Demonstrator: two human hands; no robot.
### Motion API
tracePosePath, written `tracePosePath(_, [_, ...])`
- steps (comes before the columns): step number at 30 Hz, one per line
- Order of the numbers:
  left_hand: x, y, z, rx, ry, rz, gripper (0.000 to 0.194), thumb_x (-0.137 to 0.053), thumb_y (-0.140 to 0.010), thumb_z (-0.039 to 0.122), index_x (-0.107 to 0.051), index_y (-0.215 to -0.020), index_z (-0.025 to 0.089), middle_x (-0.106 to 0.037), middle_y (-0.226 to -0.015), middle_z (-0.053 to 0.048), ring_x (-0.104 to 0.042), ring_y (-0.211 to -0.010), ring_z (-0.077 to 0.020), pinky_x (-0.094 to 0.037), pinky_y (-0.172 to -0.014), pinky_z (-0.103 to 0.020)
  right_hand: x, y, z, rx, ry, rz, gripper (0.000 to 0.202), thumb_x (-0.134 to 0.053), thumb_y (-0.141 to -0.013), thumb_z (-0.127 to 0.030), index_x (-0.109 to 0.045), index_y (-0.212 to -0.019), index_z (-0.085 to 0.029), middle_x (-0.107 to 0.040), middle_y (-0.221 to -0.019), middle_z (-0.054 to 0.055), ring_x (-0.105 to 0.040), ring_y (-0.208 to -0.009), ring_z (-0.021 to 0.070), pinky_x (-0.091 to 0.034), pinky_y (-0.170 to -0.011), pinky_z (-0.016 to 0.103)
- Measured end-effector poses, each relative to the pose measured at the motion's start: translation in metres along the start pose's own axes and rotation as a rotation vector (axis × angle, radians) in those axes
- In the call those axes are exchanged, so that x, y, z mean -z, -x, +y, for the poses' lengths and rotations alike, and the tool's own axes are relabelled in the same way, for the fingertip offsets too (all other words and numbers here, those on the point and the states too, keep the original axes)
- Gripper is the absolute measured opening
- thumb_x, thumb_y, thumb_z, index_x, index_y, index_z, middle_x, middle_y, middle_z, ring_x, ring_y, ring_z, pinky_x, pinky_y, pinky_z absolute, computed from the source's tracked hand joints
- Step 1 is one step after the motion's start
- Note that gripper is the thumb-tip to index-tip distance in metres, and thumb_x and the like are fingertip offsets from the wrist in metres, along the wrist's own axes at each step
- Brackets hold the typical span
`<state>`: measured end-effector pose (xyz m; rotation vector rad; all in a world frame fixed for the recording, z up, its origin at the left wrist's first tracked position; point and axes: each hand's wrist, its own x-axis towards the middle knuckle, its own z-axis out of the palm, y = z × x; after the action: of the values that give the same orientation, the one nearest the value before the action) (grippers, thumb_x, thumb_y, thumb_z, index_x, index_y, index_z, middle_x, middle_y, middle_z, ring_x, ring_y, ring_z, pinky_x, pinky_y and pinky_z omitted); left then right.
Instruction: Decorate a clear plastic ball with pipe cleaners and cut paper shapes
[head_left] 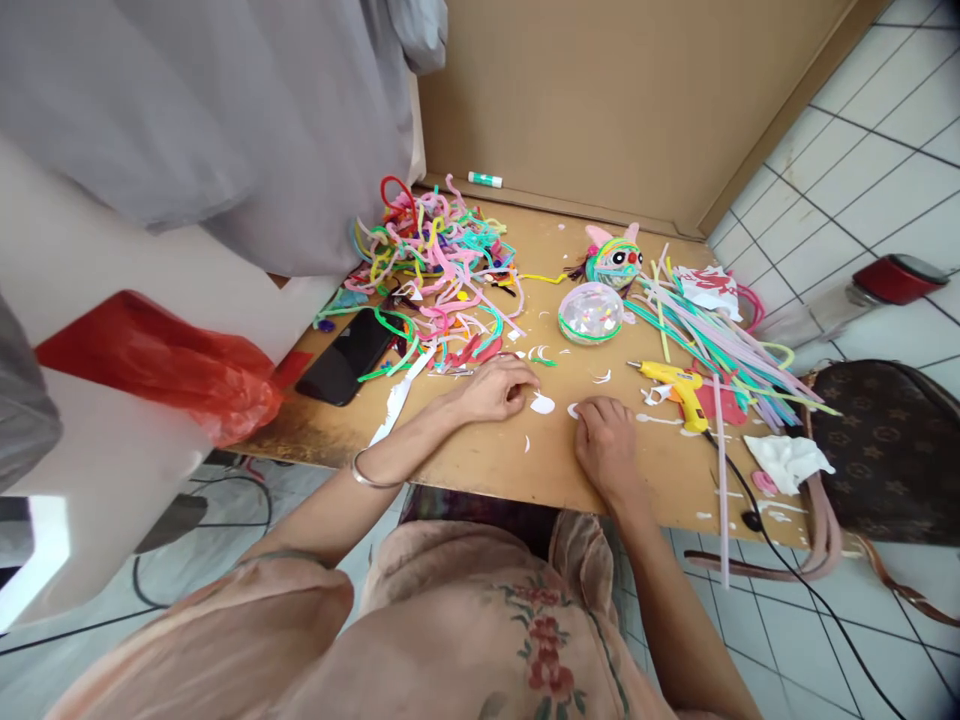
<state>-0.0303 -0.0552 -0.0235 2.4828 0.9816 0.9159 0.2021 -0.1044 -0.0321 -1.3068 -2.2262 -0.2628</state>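
Observation:
My left hand (501, 388) rests on the wooden table (480, 460), its fingers curled in; whatever they may hold is too small to make out. Just right of its fingertips lies a white paper oval (543, 403). My right hand (606, 440) is also curled on the table, with a small white piece (574, 410) at its fingertips. Beyond the hands sits a clear round bowl (591, 313) with a green and pink rim and small bits inside. Behind it stands a decorated ball (615, 260) with pink ears, round eyes and a red nose.
A tangle of pipe cleaners (442, 270) and a black phone (346, 356) are at the left. On the right are a yellow glue gun (679, 388) with a black cord, straight pipe cleaners (720, 335), a bottle (892, 280) and a brown bag (885, 450). A glue stick (485, 180) lies at the back.

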Motion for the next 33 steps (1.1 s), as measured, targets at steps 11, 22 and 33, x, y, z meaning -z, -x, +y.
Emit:
tracePosePath(11, [-0.003,0.002,0.005,-0.030,-0.002,-0.072,0.023,-0.060,-0.089,0.032,-0.070,-0.102,0.017,-0.070,-0.102,-0.009,-0.063,-0.098,-0.0208,-0.047,-0.091,-0.038,0.002,0.001,-0.001,-0.053,-0.014,-0.010,0.020,-0.047,-0.090,-0.010,-0.066,-0.094,-0.017,-0.069,-0.090,0.009,-0.055,-0.088,0.0238,-0.037,-0.077,0.038])
tracePosePath(22, [-0.009,0.001,-0.002,0.026,-0.113,0.018,0.023,-0.052,-0.094,0.028,-0.072,-0.091,0.017,-0.073,-0.095,-0.007,-0.061,-0.090,-0.0197,-0.046,-0.087,-0.037,0.009,-0.002,-0.015,0.126,-0.042,-0.120,0.022,-0.050,-0.095,-0.023,-0.065,-0.111,-0.018,-0.071,-0.111,0.010,-0.057,-0.105,0.0261,-0.037,-0.093,0.044])
tracePosePath(33, [-0.010,-0.016,0.009,0.065,-0.393,-0.016,0.034,-0.046,-0.092,0.017,-0.063,-0.121,0.018,-0.062,-0.130,-0.012,-0.052,-0.120,-0.0279,-0.043,-0.095,-0.045,0.006,0.002,-0.011,0.080,-0.161,-0.104,0.022,-0.049,-0.095,-0.021,-0.065,-0.110,-0.016,-0.069,-0.111,0.011,-0.057,-0.104,0.0257,-0.045,-0.091,0.042])
